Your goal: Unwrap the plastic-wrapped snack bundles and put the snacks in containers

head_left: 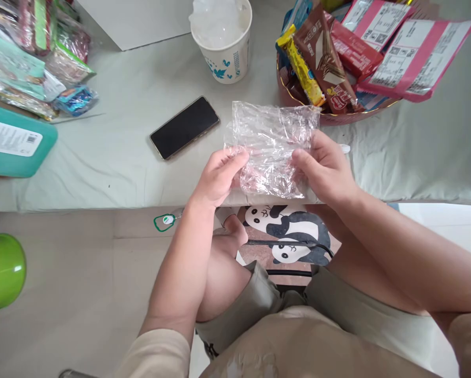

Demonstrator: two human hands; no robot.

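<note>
A clear, crinkled plastic bag is stretched between my two hands above the front edge of the cloth-covered table. My left hand pinches its left side, thumb on top and fingers behind the film. On the opposite side, my right hand grips it the same way, with its fingertips partly seen through the plastic. The bag looks flat, and nothing distinct shows inside it. A dark-screened phone lies to the left of the bag. Part of a small white object shows beside my right hand.
A paper cup holding crumpled clear plastic stands behind the phone. At the back right, a basket is heaped with packaged snacks. Wrapped packets and a teal case lie at left. A green bucket stands on the floor.
</note>
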